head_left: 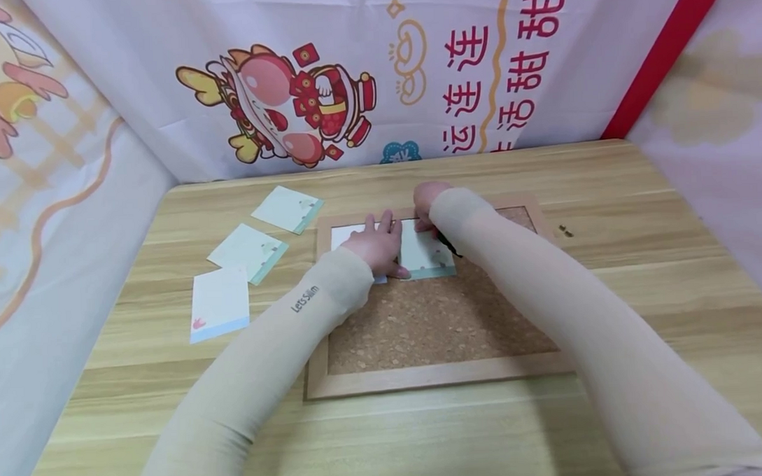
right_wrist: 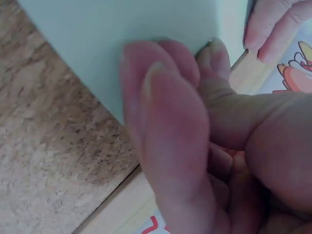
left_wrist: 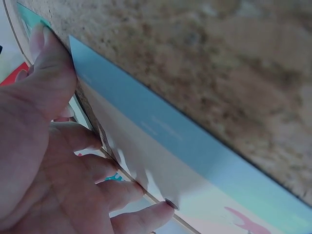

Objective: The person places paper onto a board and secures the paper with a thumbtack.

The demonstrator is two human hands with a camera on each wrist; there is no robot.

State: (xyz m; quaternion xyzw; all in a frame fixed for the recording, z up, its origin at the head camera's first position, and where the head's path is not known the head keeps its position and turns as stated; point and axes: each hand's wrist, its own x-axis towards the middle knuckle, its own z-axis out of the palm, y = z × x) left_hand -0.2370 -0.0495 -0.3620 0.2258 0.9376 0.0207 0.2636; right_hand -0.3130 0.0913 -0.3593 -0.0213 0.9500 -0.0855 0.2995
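Note:
A cork board in a light wooden frame lies on the table. On its upper part are a blue-edged note and, to its right, a green-edged note. My left hand rests across both notes, fingers spread, thumb on the green-edged one. A small round metal head, like a thumbtack's, shows by a left fingertip. My right hand is at the green-edged note's top, its thumb and fingertips touching the paper. A tiny glint shows at the thumb tip; whatever lies under it is hidden.
Left of the board lie two more green-edged notes and another blue-edged note. Several small brass-coloured pieces sit right of the frame. A printed cloth hangs behind the wooden table.

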